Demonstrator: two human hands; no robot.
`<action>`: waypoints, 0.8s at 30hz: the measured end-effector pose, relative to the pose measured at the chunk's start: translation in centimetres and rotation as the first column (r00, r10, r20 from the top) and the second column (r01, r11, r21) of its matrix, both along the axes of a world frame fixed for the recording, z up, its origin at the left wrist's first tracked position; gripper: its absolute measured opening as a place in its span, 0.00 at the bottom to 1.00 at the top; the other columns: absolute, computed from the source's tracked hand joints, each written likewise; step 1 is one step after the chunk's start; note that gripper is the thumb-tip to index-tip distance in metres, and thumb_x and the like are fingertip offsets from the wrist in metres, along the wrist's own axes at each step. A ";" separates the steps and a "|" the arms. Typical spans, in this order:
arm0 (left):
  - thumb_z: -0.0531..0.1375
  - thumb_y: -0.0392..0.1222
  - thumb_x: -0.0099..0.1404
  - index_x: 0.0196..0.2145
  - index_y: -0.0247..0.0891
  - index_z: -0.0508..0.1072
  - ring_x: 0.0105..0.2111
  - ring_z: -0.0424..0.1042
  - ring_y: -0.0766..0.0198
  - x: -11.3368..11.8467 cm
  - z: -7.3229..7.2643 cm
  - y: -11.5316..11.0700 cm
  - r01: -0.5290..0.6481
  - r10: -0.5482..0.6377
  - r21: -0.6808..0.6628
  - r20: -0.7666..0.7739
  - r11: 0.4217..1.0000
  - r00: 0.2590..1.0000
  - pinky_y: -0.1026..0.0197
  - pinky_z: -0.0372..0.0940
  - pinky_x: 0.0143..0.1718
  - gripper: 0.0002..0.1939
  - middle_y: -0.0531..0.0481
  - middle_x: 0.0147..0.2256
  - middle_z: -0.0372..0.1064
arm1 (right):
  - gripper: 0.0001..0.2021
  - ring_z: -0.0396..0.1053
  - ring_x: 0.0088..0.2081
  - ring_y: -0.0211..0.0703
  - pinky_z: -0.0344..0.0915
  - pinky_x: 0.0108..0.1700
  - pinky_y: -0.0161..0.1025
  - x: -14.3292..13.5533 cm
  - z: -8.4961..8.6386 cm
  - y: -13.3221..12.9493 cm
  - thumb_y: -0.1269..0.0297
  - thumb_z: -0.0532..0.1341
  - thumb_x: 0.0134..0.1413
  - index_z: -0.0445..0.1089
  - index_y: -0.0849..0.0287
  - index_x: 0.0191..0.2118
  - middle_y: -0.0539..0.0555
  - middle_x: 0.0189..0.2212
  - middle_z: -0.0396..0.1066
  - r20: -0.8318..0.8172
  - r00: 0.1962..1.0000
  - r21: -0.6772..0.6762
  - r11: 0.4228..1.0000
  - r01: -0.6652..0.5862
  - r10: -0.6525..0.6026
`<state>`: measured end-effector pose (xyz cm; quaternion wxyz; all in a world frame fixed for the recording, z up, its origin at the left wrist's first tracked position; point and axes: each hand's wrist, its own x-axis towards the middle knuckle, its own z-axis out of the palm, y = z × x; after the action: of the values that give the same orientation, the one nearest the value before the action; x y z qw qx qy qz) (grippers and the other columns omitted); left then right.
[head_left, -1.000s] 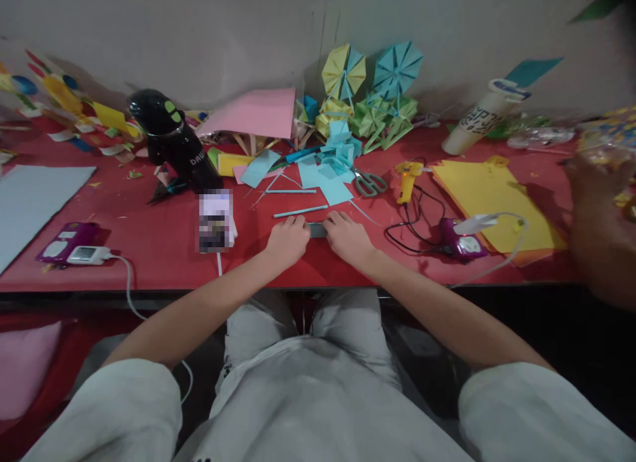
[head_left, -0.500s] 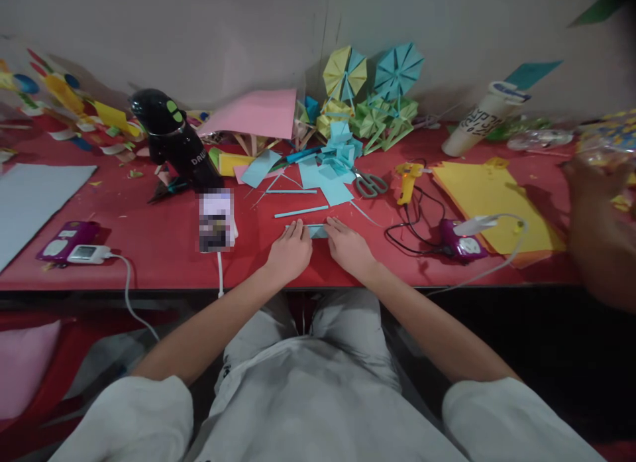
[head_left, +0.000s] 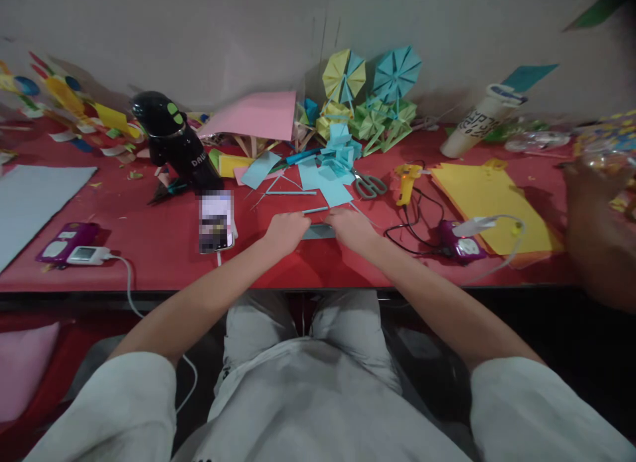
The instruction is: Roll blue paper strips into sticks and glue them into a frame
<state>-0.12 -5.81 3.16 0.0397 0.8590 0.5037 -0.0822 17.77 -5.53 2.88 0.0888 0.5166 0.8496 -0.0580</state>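
Note:
A small piece of light blue paper (head_left: 318,232) lies on the red table between my hands. My left hand (head_left: 291,228), its fingers curled, is closed on the paper's left end. At the right end my right hand (head_left: 352,227) is closed in the same way. The fingertips are partly hidden behind the knuckles. Just past my hands lies a thin blue paper stick (head_left: 317,210), partly covered by the left one. A second paper stick (head_left: 293,193) rests farther back.
Blue paper sheets (head_left: 338,190), scissors (head_left: 369,185) and a yellow glue gun (head_left: 407,182) lie beyond my hands. A phone (head_left: 216,222) and black bottle (head_left: 181,140) stand left. Yellow paper (head_left: 501,203) and a purple socket block (head_left: 463,242) are right, near another person's hand (head_left: 599,217).
My fingers have gone from stretched flat over the paper to curled on it, with the knuckles raised. Both hands have shifted slightly away from me, and my elbows have spread outward.

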 end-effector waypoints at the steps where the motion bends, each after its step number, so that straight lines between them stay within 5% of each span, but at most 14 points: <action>1: 0.51 0.27 0.69 0.44 0.32 0.77 0.46 0.78 0.48 0.0 0.1 0.3 0.003 -0.003 -0.006 -0.001 1.000 1.000 0.53 0.71 0.43 0.15 0.37 0.44 0.76 | 0.18 0.72 0.51 0.49 0.65 0.44 0.38 0.1 0.1 0.4 0.77 0.50 0.65 0.75 0.62 0.49 0.62 0.48 0.74 0.006 1.000 -0.019 0.999 -0.026 0.026; 9: 0.56 0.29 0.63 0.43 0.38 0.77 0.46 0.76 0.51 -0.4 0.8 2.6 -0.060 0.066 -0.117 0.045 0.991 0.997 0.58 0.67 0.40 0.14 0.41 0.45 0.76 | 0.17 0.73 0.47 0.46 0.60 0.39 0.36 0.9 -0.7 3.4 0.78 0.55 0.58 0.77 0.58 0.46 0.58 0.45 0.77 0.007 0.991 -0.072 0.989 -0.130 0.131; 14: 0.56 0.28 0.61 0.44 0.41 0.77 0.45 0.76 0.54 -0.7 0.5 3.2 0.011 -0.005 -0.140 0.039 0.990 0.999 0.61 0.65 0.38 0.17 0.44 0.45 0.76 | 0.15 0.73 0.43 0.44 0.58 0.37 0.36 0.4 0.3 4.2 0.76 0.57 0.58 0.77 0.58 0.45 0.58 0.43 0.78 0.044 0.986 -0.144 0.978 -0.151 0.159; 24: 0.50 0.26 0.70 0.49 0.29 0.76 0.49 0.75 0.47 0.9 0.4 0.3 0.069 -0.068 0.021 -0.064 0.997 0.996 0.55 0.68 0.42 0.18 0.33 0.47 0.74 | 0.15 0.74 0.50 0.52 0.65 0.42 0.39 -1.0 1.2 1.6 0.76 0.52 0.64 0.75 0.64 0.48 0.64 0.46 0.76 0.140 0.982 -0.060 0.991 -0.122 0.129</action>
<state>0.82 -5.53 3.60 0.0109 0.8731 0.4760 -0.1047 16.77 -3.94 4.08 0.1662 0.4624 0.8702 -0.0365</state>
